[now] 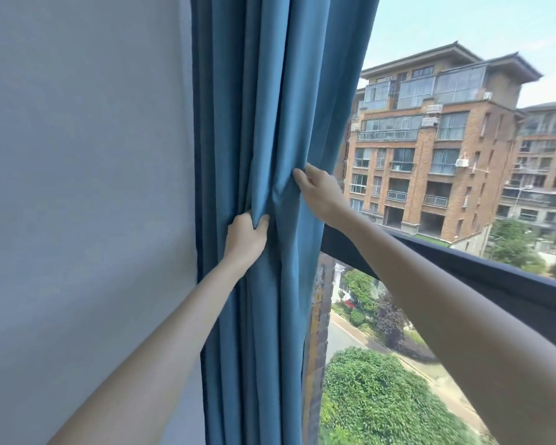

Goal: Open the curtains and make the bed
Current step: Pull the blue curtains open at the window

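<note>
One blue curtain (264, 123) bunched, two hands: left hand (246, 234) fingers clutching folds, right hand (316, 191) apparently pinching its edge.

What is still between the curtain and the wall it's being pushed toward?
Nothing visible. The curtain is already bunched against the wall, with both hands gripping its folds: left hand, right hand. No object shows between fabric and wall.

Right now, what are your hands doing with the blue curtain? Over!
Both hands on curtain: left hand grips a fold, right hand pinches the edge. Curtain bunched against the wall, window showing. Nothing in the way.
</note>
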Available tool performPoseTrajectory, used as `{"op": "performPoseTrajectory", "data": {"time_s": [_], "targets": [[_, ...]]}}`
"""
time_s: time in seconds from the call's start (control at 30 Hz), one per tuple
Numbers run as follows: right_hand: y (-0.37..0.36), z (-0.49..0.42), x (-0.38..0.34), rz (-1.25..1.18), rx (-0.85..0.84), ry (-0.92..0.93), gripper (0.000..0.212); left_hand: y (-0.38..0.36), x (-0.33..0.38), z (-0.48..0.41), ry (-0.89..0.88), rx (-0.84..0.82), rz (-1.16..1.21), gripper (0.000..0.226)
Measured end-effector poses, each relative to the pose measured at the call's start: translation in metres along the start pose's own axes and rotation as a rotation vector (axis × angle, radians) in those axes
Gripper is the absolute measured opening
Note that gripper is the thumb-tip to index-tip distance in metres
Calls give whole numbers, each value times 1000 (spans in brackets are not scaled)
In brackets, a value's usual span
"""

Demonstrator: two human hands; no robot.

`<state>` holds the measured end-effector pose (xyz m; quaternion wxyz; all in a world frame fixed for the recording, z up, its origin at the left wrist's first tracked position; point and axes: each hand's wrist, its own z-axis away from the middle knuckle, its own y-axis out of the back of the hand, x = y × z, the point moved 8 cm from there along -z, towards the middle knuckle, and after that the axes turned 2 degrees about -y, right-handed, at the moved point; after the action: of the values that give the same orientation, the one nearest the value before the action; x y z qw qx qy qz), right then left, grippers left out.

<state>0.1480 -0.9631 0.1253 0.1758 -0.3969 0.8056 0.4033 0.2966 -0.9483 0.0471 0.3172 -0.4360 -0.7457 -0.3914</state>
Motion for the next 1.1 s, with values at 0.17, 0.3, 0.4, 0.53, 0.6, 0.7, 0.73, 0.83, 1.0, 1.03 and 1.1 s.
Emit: {"op": "performPoseTrajectory", "data": {"time_s": [0.17,0.3,0.4,0.53,0.6,0.7,0.73,0.83,1.0,1.03,1.1], "targets": [[40,68,-5,27,76,-114,39,16,54,74,-241,123,-159,39],[75,113,-14,67,97,-162,23,23,94,117,-412,167,-114,51],[113,139,-23,102,106,-190,29,27,122,140,-497,185,-50,46],[181,179,-33,171,213,-191,31,24,171,175,-613,205,23,31],[213,204,-34,212,259,-194,31,16,197,197,-675,186,46,25],[264,252,-37,316,329,-202,31,-15,236,237,-732,100,99,20],[274,264,-38,323,339,-208,31,-24,244,246,-742,72,111,20],[324,322,-42,379,383,-245,32,-65,275,290,-758,-43,150,23],[413,422,-64,551,506,-257,34,-131,327,367,-800,-220,219,29],[437,449,-73,614,535,-267,34,-148,344,390,-807,-254,254,29],[467,486,-91,694,580,-269,33,-168,368,424,-831,-300,308,30]]}}
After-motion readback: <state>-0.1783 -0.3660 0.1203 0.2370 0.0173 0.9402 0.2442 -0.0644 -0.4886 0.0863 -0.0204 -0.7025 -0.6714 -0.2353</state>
